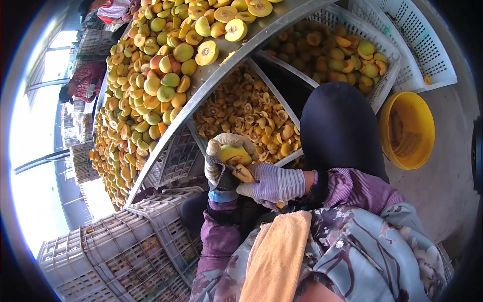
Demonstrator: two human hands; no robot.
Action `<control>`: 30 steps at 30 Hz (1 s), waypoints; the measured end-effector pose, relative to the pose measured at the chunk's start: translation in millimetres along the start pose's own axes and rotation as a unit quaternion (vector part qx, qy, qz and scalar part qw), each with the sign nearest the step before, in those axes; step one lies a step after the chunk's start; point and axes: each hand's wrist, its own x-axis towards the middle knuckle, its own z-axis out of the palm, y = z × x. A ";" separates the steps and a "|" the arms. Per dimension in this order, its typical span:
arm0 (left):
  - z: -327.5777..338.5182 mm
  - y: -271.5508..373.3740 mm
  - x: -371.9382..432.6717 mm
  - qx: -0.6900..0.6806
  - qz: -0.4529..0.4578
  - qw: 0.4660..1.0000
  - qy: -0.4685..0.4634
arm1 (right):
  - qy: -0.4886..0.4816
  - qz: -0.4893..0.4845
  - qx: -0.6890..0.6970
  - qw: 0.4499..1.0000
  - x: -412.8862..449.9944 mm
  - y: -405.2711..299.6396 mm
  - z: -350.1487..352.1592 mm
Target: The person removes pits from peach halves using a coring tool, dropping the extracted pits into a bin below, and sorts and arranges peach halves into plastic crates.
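My left hand (216, 158), in a knitted work glove, holds a yellow-green piece of stone fruit (237, 154), probably peach. In my right hand (273, 185), gloved in striped knit, is a small wooden-handled tool (243, 173). Its thin metal end points at the fruit's lower side; whether it has entered the flesh cannot be told. Both hands are close together above my lap. Just beyond them, a crate holds a heap of cut fruit scraps and pit pieces (260, 122).
Halved fruit (153, 85) covers a metal-edged table (226, 60). Another white crate (392, 62) holds fruit pieces. A yellow bucket (426, 130) stands on the floor at right. Stacked plastic crates (124, 245) are at lower left. Another person (85, 81) is beyond the table.
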 end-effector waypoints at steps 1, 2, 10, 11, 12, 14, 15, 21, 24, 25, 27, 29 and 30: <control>0.8 -1.9 0.8 0.001 0.001 1.000 0.000 | -0.063 0.002 0.106 0.992 -3.7 0.2 -1.3; 3.1 -5.5 2.3 -0.065 0.017 0.998 -0.020 | -0.126 0.004 0.209 0.970 -5.8 0.3 -1.4; -18.0 -18.2 2.5 -0.022 0.036 0.988 0.147 | 0.096 -0.146 -0.255 0.951 19.9 18.6 2.3; -23.6 -22.6 -0.1 -0.042 0.080 0.970 0.224 | 0.131 -0.117 -0.290 0.941 18.3 13.5 3.2; -35.6 -21.0 2.6 -0.082 0.047 0.973 0.209 | 0.092 -0.246 -0.226 0.938 17.4 23.1 2.7; -54.9 -6.7 6.3 -0.129 0.012 0.980 0.149 | -0.150 0.018 0.123 0.981 4.3 3.6 -4.2; -49.3 -5.4 8.2 -0.126 0.014 0.981 0.148 | -0.174 0.034 0.210 0.962 8.8 10.8 -6.9; -34.9 35.8 16.9 -0.040 0.060 0.976 0.207 | 0.064 0.169 0.176 0.968 31.0 26.8 -0.3; 2.1 64.0 52.8 -0.043 0.073 0.978 0.191 | 0.141 0.118 0.161 0.970 35.8 30.8 -8.5; 23.9 73.4 71.5 -0.084 0.081 0.983 0.142 | 0.183 0.116 0.194 0.957 35.1 32.0 -12.0; 78.3 87.9 100.1 -0.095 0.068 0.993 -0.007 | 0.176 0.100 0.198 0.959 30.4 34.9 -22.0; 78.7 90.4 142.3 0.172 0.081 0.982 -0.004 | 0.184 0.085 0.205 0.958 28.7 34.1 -24.5; 69.7 91.7 162.5 0.308 0.041 0.950 -0.040 | 0.194 0.063 0.204 0.958 27.7 35.4 -26.2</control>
